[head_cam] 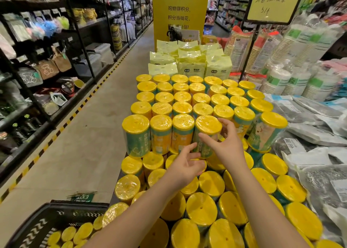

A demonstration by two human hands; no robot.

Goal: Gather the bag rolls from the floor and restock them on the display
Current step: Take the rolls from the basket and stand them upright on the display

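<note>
Display [113, 198]: bag rolls [183, 108] are packed upright in rows on two tiers. They are film-wrapped cylinders with glossy yellow tops and teal-and-yellow printed sides. Yellow pillar [180, 22] behind is printed "购物得积分, 积分当钱花" under a QR code. Black plastic basket [56, 215], lower left, is filled with more rolls. One roll [207, 127], long axis vertical, is stood in the upper tier's front row and clasped by the right hand [227, 146], thumb in front, fingers behind. Left hand [185, 168] is loosely curled at its base, nothing gripped.

Just ahead of the right hand [228, 146], the bag rolls [161, 133] are showing yellow tops over teal-and-orange wrappers. Below and left of the left hand [185, 168], the black basket [35, 229] is wearing white zigzags.
</note>
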